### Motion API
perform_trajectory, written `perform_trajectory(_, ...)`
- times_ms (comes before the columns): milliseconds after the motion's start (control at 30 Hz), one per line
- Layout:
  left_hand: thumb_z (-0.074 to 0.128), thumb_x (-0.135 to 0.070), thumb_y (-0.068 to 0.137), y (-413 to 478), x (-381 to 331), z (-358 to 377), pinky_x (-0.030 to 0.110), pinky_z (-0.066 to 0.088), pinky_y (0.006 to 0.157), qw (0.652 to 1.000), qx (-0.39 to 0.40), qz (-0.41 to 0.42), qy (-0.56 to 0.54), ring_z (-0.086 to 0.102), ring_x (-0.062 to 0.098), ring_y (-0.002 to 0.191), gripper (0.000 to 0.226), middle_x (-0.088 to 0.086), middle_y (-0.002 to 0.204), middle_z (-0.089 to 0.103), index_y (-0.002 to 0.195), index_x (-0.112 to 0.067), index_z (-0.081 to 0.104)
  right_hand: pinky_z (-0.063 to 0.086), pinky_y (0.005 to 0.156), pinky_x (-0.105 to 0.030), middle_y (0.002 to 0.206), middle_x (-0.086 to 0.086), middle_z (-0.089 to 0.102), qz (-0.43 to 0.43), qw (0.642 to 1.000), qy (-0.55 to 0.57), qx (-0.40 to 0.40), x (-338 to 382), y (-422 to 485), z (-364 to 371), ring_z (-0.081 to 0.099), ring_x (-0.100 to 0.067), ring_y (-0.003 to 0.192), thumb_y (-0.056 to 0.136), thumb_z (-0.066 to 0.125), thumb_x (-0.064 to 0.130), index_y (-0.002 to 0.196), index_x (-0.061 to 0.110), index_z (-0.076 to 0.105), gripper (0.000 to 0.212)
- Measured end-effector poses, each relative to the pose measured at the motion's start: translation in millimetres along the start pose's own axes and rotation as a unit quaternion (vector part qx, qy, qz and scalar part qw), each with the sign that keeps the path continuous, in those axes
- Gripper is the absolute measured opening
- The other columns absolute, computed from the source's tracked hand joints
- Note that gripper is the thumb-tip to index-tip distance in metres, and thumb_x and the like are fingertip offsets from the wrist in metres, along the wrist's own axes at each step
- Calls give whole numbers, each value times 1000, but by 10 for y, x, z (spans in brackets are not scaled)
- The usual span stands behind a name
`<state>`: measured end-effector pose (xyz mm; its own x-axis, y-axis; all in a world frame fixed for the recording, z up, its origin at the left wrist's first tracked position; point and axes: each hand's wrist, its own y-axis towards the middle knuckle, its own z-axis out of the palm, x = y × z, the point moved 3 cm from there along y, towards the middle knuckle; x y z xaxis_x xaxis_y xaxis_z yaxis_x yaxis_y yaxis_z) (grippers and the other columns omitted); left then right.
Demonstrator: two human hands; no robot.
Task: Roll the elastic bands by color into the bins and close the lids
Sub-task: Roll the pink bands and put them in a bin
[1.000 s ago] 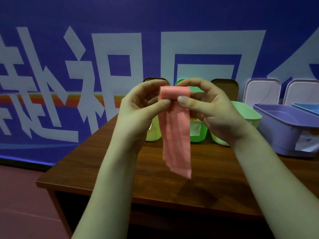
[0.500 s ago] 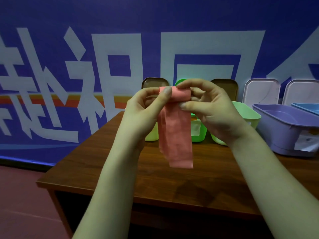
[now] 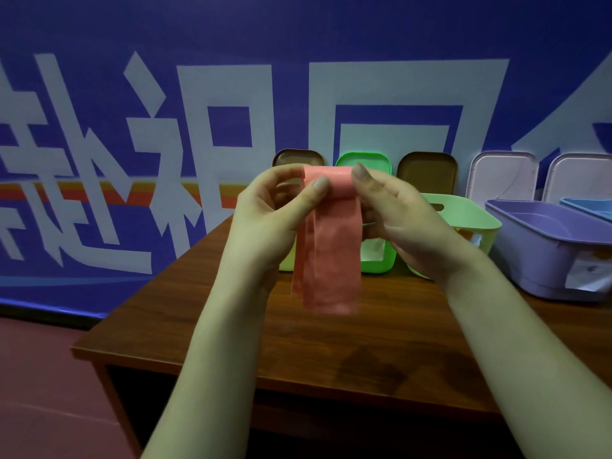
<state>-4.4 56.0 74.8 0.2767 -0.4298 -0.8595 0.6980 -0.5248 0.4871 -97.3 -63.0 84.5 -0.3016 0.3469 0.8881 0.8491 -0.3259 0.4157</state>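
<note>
A pink elastic band [image 3: 326, 260] hangs in front of me above the wooden table [image 3: 331, 352], its top wound into a small roll. My left hand [image 3: 265, 220] pinches the roll's left end with the thumb on its front. My right hand [image 3: 397, 220] holds the right end, fingers curled round it. Behind the band stand a yellow-green bin [image 3: 286, 260], a bright green bin [image 3: 377, 256] and a pale green bin [image 3: 463, 220], all partly hidden by my hands. A purple bin [image 3: 543, 246] sits at the right.
Several lids lean against the blue wall: brown [image 3: 296, 157], green [image 3: 364, 160], brown [image 3: 427, 172] and two white [image 3: 503, 175]. A blue bin's corner [image 3: 592, 207] shows at the far right. The table's left edge drops to a reddish floor [image 3: 43, 392].
The hanging tail of the pink band has grown shorter as the roll at the top took it up. Both hands stayed at about the same height, fingers shifting on the roll.
</note>
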Motion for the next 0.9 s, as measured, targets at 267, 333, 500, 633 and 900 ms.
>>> perform_trajectory(267,72,-8,78,-31,-19,-13,30,58,76,998,54,18,12,68,23,99,40,10,107,69,116,-17,61,49,67,-34,88,-4,65,-9,999,13,-40,28,-3,-33,63,-19,78,89,54,37,108,10,63,33)
perform_trajectory(333,71,-3,78,-25,-20,-16,26,58,75,998,60,23,12,67,20,100,42,5,109,68,114,-22,60,50,67,-33,88,-1,66,-15,999,18,-40,33,-6,-41,63,-16,78,91,56,28,107,13,61,22)
perform_trajectory(500,74,-11,76,-1,-2,-18,30,55,88,998,60,2,25,63,15,109,52,1,119,63,123,-23,55,52,82,-39,94,3,70,-35,998,40,-27,37,-23,-66,66,-16,89,78,64,26,110,15,61,33)
perform_trajectory(633,70,-44,68,-14,12,32,34,53,94,998,42,-30,35,65,10,106,59,-6,114,67,122,-22,58,55,84,-32,99,-1,71,-53,996,66,-13,54,-38,-71,68,-17,95,76,65,19,110,14,60,36)
perform_trajectory(900,64,-58,68,-23,20,19,37,56,89,996,13,-46,74,67,12,99,51,-6,103,70,108,-26,64,55,90,-36,110,-11,67,-78,996,38,-10,19,-26,-77,65,-26,105,76,69,4,110,21,63,39)
